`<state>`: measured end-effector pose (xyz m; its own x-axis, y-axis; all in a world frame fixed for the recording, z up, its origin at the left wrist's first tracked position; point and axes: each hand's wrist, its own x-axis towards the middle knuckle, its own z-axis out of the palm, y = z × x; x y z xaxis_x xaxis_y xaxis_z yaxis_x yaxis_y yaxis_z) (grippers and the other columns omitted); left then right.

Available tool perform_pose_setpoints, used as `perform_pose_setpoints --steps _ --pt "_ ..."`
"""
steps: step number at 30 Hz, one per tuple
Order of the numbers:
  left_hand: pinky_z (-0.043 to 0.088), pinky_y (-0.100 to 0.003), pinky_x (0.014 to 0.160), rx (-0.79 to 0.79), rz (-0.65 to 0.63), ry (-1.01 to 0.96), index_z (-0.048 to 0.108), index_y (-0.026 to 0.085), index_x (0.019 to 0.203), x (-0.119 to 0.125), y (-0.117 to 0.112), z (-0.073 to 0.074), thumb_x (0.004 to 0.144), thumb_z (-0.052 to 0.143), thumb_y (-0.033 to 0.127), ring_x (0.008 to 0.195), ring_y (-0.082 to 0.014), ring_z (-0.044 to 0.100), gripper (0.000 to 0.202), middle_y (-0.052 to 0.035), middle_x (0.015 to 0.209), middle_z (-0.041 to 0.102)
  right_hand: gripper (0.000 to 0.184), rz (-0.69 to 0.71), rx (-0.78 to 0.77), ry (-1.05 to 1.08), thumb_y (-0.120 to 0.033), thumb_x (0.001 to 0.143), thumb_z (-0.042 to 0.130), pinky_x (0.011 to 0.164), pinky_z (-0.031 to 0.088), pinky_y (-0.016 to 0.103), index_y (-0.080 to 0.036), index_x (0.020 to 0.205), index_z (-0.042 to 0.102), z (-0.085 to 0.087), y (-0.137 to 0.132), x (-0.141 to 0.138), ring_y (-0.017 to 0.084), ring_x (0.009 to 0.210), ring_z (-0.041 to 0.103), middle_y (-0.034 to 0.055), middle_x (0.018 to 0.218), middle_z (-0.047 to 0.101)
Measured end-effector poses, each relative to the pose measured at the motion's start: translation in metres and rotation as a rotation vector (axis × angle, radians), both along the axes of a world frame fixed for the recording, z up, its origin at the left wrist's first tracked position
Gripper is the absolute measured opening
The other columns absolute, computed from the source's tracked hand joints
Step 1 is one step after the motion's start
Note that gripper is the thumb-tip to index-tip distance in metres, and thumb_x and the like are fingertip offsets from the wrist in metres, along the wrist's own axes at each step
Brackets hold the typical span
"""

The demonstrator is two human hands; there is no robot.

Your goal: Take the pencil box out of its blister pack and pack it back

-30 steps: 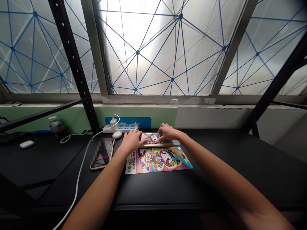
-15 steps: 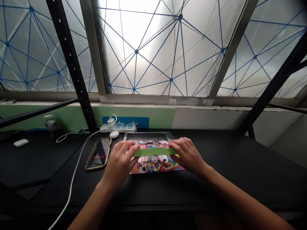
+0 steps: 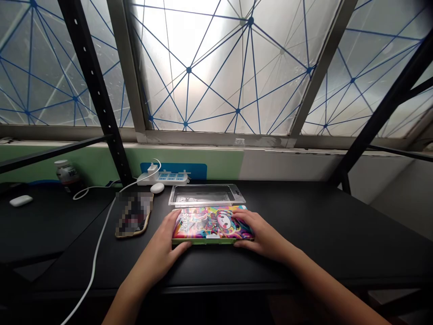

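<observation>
A flat, brightly printed pencil case (image 3: 206, 224) with a cartoon face and a green front edge lies on the black desk. My left hand (image 3: 169, 241) grips its left end, thumb along the front edge and fingers over the left side. At the right end my right hand (image 3: 262, 234) holds it, with fingers on the printed top and the thumb at the front. Just behind the case sits a clear plastic packaging shell (image 3: 206, 195). What lies inside the case is hidden.
Left of the case are a phone (image 3: 135, 215) and a white earbud case (image 3: 157, 188). A power strip (image 3: 165, 177) stands against the wall, and its white cable (image 3: 96, 253) runs down the desk. Further left are a bottle (image 3: 67, 176) and a white object (image 3: 20, 201).
The case's green-edged part was raised over a printed surface and now lies low, printed face up. Both hands have moved down to its ends, and the plastic shell shows more fully.
</observation>
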<state>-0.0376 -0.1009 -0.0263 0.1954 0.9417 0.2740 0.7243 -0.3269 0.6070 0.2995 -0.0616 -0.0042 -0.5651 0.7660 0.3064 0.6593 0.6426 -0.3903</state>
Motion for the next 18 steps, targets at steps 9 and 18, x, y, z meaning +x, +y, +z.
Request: perform_pose_setpoints --steps 9,18 --pt "0.035 -0.048 0.112 -0.023 -0.011 -0.091 0.017 0.034 0.156 0.002 0.000 0.005 0.082 0.072 0.043 0.138 -0.0333 0.041 0.093 -0.0110 0.152 0.038 0.042 -0.109 -0.304 0.384 -0.056 0.082 0.068 0.089 0.053 0.039 -0.023 0.107 0.070 0.009 0.022 0.006 0.028 0.102 0.067 0.0073 0.113 0.072" --pt "0.037 -0.046 0.108 -0.162 0.048 -0.138 -0.009 0.038 0.157 0.002 -0.004 0.008 0.080 0.073 0.043 0.134 -0.0326 0.048 0.112 -0.0126 0.151 0.041 0.033 -0.366 -0.204 0.499 -0.052 0.093 0.050 0.065 0.052 0.032 -0.021 0.099 0.058 -0.011 0.037 -0.002 0.021 0.071 0.067 0.0035 0.079 0.071"
